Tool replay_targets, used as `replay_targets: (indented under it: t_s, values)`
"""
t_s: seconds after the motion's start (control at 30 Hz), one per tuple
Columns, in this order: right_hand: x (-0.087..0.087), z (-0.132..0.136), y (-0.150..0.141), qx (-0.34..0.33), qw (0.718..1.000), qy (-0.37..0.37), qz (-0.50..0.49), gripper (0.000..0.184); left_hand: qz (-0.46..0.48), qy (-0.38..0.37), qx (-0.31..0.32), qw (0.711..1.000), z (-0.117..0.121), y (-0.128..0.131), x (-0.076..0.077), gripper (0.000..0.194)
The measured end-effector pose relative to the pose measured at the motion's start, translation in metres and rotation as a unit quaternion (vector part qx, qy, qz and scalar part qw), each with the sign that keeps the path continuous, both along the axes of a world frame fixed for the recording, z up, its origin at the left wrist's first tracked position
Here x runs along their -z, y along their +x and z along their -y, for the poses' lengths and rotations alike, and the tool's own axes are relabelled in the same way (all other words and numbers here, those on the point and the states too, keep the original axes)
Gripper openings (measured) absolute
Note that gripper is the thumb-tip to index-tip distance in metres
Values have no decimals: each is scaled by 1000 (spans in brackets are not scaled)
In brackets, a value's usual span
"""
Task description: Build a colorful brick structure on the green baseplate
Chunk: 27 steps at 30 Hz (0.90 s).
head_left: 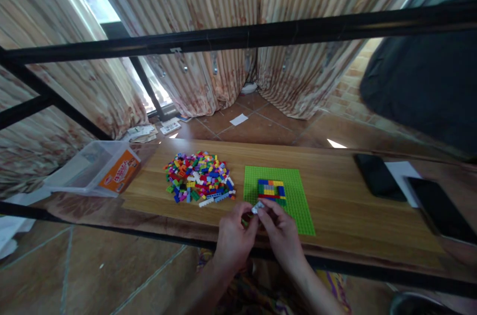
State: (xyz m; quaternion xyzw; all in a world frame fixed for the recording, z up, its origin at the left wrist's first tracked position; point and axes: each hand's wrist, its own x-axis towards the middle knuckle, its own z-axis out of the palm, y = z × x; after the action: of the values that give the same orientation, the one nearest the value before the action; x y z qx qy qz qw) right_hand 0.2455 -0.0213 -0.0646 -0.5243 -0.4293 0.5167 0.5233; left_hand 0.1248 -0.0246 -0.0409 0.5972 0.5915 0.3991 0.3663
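Note:
A small pale grey-white toy brick (257, 207) is pinched between the fingertips of my left hand (236, 233) and my right hand (281, 230). Both hands are closed around it, above the near edge of the green baseplate (301, 205). On that plate, just beyond my fingers, stands a low build of coloured bricks (271, 190) in blue, yellow, red, grey and green. Part of its near side is hidden by my right hand. To the left lies a heap of loose toy bricks (201, 176) in many colours.
A clear plastic tub (85, 168) with an orange label sits at the left end of the wooden board (346, 225). Two dark phones (378, 176) and a white paper (402, 181) lie at the right. A black metal bar (223, 39) crosses beyond the board, before curtains.

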Motion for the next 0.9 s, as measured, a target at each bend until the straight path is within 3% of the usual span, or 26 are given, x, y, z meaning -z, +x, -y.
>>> replay_targets:
  t_s: [0.23, 0.47, 0.7, 0.9]
  values:
    - [20, 10, 31, 51, 997, -50, -1, 42, -109, -2, 67, 992, 16, 26, 15, 11]
    - [28, -2, 82, 68, 991, 5, 117, 54, -185, 63, 55, 979, 5, 19, 26, 19]
    - [25, -23, 89, 62, 990, 30, 123, 50, -251, 155, 83, 952, -21, 12, 36, 34]
    - [27, -35, 89, 28, 987, 37, 154, 51, -300, 152, 140, 931, -35, 16, 45, 47]
